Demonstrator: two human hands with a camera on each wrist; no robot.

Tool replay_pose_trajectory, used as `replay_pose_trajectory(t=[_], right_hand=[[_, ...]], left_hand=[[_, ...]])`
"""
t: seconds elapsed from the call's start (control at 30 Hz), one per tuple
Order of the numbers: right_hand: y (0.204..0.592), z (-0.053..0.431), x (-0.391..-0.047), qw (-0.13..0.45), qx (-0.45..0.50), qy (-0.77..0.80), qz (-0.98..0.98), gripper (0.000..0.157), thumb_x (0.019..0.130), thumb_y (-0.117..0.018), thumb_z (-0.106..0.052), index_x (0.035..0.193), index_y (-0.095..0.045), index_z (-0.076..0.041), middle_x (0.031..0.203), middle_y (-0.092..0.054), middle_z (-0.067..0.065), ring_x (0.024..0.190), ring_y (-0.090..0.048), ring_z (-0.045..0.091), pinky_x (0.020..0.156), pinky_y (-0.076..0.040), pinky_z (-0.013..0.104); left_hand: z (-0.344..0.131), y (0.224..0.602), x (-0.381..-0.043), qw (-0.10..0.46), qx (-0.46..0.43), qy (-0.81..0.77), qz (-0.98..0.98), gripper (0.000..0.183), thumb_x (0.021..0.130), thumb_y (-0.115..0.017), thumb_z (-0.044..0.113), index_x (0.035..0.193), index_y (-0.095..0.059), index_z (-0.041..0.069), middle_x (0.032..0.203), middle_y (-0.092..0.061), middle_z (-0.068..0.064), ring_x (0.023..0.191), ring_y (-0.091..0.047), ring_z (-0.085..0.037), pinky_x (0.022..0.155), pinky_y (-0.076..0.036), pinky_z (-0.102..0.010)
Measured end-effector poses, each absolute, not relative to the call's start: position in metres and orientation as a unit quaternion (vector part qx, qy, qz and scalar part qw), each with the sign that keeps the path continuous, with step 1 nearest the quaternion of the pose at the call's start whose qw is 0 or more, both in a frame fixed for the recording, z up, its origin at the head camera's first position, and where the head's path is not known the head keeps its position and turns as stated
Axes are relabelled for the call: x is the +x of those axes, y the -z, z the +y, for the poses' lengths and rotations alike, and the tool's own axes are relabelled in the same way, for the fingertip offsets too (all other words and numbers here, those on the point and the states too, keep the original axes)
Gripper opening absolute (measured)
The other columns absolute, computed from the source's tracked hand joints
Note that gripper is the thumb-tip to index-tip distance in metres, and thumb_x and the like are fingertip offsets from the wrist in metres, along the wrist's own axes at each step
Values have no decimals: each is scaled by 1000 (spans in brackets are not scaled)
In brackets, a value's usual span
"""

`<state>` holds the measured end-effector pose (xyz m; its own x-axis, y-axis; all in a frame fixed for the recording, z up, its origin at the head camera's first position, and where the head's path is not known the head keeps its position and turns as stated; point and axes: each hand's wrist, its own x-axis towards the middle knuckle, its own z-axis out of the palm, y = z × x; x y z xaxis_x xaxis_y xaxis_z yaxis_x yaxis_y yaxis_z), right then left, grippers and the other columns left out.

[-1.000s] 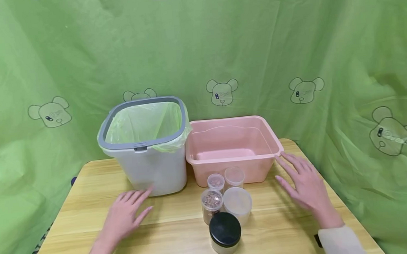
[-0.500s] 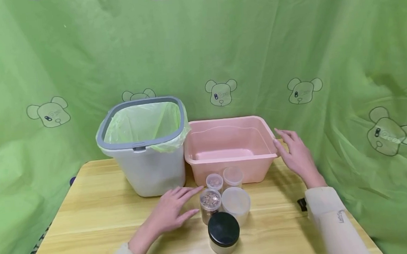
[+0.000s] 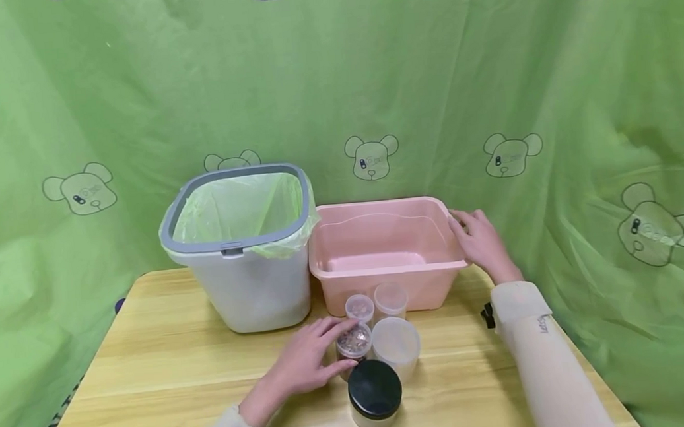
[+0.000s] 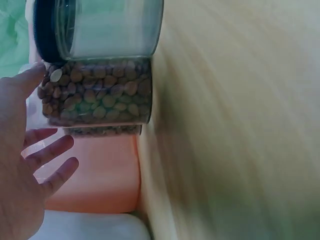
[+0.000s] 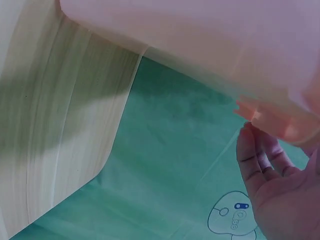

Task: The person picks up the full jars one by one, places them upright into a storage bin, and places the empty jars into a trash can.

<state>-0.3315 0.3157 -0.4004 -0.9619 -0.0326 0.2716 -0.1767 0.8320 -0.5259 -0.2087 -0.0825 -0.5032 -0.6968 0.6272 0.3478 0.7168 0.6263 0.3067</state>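
My left hand [image 3: 305, 361] is spread around a clear jar of brown pellets [image 3: 353, 342], index finger at the far side of its lid and thumb at the near side. In the left wrist view those pellets [image 4: 95, 95] fill the jar, and the other fingers stand apart from it. My right hand [image 3: 481, 243] holds the right rim of a pink plastic basin [image 3: 391, 279]; in the right wrist view its fingers [image 5: 247, 155] curl under the rim. Right in front of the pellet jar is a wider jar with a black lid [image 3: 375, 393].
A small clear container [image 3: 360, 308], another clear container [image 3: 391, 299] and a wider translucent one [image 3: 396, 345] stand close around the pellet jar. A grey-rimmed white bin [image 3: 258, 295] with a green liner bag stands left of the basin. A green curtain [image 3: 427, 68] hangs behind the table.
My left hand has moved right across the table from beside the bin to the pellet jar. My right hand has moved forward along the basin's right side and taken hold of its rim.
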Motion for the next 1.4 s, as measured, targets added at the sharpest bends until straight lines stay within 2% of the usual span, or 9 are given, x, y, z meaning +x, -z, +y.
replay_pose_trajectory(t=[0.13,0.27,0.37,0.83,1.0,1.27,1.4], right_hand=[[404,315,-341,112,48,-271,-955,58,111,-39,-38,156,-41,-1,138,-48,33,115,-52,47,94,-49,66],[409,318,-346,92,38,-254,-962,55,110,-42,-28,157,-37,1,151,-44,34,131,-46,54,108,-40,72],[410,319,-347,77,28,-251,-965,56,108,-42,-22,158,-34,1,156,-40,33,140,-40,57,114,-34,71],[407,316,-353,44,24,-249,-967,58,107,-38,-15,162,-27,-2,161,-36,28,145,-34,55,118,-31,69],[406,313,-352,35,19,-251,-967,59,107,-37,-16,163,-24,-3,163,-34,27,146,-33,55,117,-33,68],[404,310,-351,32,20,-250,-968,60,107,-37,-15,163,-23,-2,162,-33,30,137,-44,54,104,-46,65],[403,309,-349,33,18,-251,-967,59,106,-38,-14,163,-25,-1,162,-33,31,134,-48,53,102,-48,64]], left_hand=[[-78,507,-207,96,-366,239,-894,71,95,-66,58,157,-44,32,139,-60,4,121,-62,-14,97,-57,-39],[-74,509,-206,85,-363,266,-889,70,96,-67,56,157,-43,33,138,-58,5,117,-62,-13,94,-58,-38],[-72,511,-205,71,-364,283,-884,70,97,-66,54,158,-41,33,140,-57,4,116,-62,-12,96,-58,-38],[-73,515,-209,53,-383,328,-862,70,98,-68,43,159,-39,27,139,-55,0,122,-58,-14,104,-54,-41],[-74,514,-209,61,-391,329,-857,69,99,-67,41,159,-38,24,139,-54,-1,122,-57,-14,105,-53,-41],[-77,492,-205,86,-399,329,-852,68,101,-65,40,159,-39,18,136,-53,-3,119,-58,-15,101,-56,-40],[-78,472,-202,103,-409,326,-846,68,100,-68,36,159,-39,17,135,-53,-4,119,-57,-15,100,-56,-39]])
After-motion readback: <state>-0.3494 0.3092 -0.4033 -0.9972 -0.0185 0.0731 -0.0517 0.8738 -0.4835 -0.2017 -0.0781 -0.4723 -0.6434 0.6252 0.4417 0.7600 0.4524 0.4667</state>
